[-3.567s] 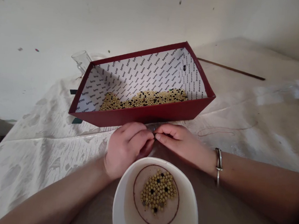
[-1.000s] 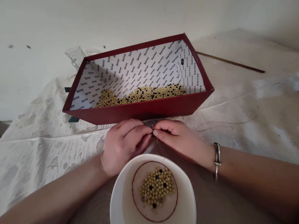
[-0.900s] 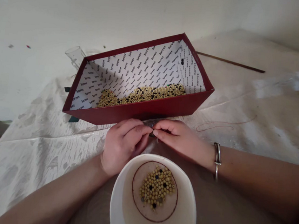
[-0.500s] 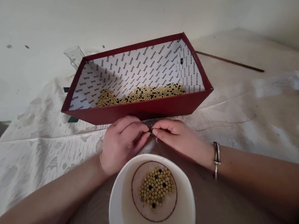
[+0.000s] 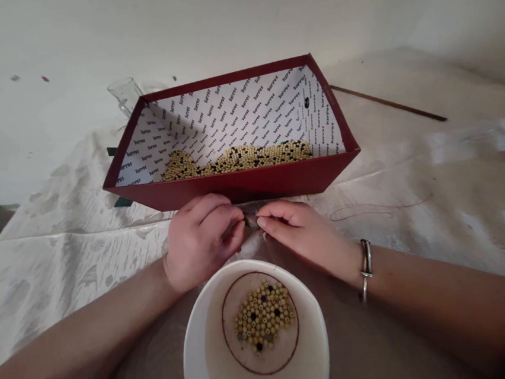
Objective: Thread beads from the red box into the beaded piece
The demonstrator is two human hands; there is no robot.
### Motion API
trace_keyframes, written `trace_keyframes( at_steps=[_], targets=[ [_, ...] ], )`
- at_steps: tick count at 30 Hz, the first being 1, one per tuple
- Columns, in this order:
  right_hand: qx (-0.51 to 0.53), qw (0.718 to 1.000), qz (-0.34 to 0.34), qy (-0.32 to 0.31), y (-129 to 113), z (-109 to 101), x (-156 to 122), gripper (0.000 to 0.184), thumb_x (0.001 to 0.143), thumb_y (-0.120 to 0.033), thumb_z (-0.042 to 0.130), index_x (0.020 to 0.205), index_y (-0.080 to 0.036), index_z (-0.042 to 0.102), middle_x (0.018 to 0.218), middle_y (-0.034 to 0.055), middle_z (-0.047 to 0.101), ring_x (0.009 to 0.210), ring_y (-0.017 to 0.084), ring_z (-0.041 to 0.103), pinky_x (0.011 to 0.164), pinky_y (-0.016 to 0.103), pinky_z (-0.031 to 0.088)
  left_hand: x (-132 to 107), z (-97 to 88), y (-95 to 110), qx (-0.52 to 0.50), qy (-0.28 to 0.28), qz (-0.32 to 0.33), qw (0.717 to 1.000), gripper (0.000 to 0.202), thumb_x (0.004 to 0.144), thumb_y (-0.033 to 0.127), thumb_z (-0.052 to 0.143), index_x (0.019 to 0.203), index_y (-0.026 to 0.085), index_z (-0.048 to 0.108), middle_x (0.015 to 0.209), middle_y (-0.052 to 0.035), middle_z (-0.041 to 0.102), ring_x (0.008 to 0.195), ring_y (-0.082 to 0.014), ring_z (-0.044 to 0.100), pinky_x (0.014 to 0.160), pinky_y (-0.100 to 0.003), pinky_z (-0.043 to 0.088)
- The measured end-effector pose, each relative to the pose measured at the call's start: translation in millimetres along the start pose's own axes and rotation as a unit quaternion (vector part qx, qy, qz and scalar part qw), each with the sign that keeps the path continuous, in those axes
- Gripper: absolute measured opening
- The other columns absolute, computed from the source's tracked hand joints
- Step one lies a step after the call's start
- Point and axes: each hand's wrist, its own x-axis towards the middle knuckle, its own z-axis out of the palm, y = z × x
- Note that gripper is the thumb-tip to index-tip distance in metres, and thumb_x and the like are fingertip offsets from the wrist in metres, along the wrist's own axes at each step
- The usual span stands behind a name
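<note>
At mid-frame our left hand and right hand are pinched narrow, just apart; whatever they grip is too small to tell. We should move gently, clear of the white cup, lower centre, lest its beads spill.

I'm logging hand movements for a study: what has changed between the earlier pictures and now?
The left hand has drawn leftward, opening a gap to the right hand. What either pinches is too small to tell. The view has shifted slightly. The right hand, red box, white tub and its beads look much as before.
</note>
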Motion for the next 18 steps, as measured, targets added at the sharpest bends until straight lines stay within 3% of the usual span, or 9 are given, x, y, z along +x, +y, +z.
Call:
trace_keyframes(
  at_steps=[6, 18],
  targets=[
    [-0.003, 1.0, -0.003, -0.007, -2.0, -0.2, -0.4, 0.019, 0.082, -0.026, 0.045, 0.08, -0.018, 0.062, 0.077, -0.0009, 0.063, 0.07, 0.011, 0.054, 0.063, 0.022, 0.039, 0.1, 0.3, 3.1, -0.014, -0.004, 0.038, 0.999, 0.012, 0.069, 0.017, 0.059, 0.08, 0.018, 0.059, 0.082, -0.0022, 0.06, 0.076, -0.0126, 0.055, 0.071, -0.025, 0.047],
    [0.006, 1.0, 0.008, 0.001, -4.1, 1.0, 2.1, 0.018, 0.081, -0.025, 0.045, 0.079, -0.017, 0.061, 0.075, -0.0007, 0.062, 0.068, 0.01, 0.053, 0.063, 0.021, 0.039, 1.9, -2.8, -1.0, -0.001, -0.012, 0.002, 1.0, 0.007, 0.069, 0.015, 0.057, 0.076, 0.017, 0.058, 0.078, -0.0019, 0.058, 0.073, -0.0128, 0.054, 0.067, -0.026, 0.047]
  ],
)
